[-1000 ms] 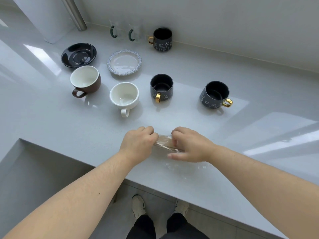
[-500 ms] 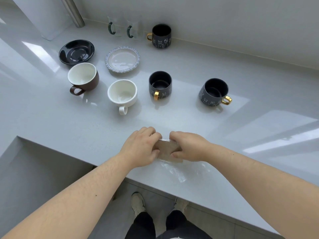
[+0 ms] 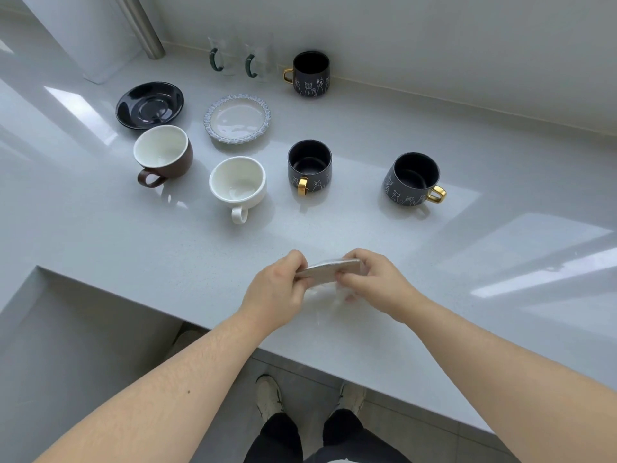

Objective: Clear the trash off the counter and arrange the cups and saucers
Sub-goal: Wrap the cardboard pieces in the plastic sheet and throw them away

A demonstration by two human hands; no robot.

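My left hand (image 3: 278, 289) and my right hand (image 3: 375, 282) both pinch a flat greyish wrapper (image 3: 325, 271) just above the counter's front edge; a clear plastic film (image 3: 329, 295) hangs under it. Farther back stand a brown cup (image 3: 163, 155), a white cup (image 3: 237, 185) and three dark cat-print mugs with gold handles (image 3: 310, 165) (image 3: 414, 178) (image 3: 311, 73). A black saucer (image 3: 150, 104) and a pale ruffled saucer (image 3: 237, 118) lie behind the cups.
Two clear glasses with green handles (image 3: 223, 58) (image 3: 258, 63) stand against the back wall. A metal pole (image 3: 142, 25) rises at the back left. The white counter (image 3: 434, 279) steps down to a lower surface (image 3: 66, 329) at the left. My shoes show below.
Both hands have lifted the wrapper a little off the counter and tilted it flatter; the clear film now hangs beneath it. The cups and saucers have not moved.
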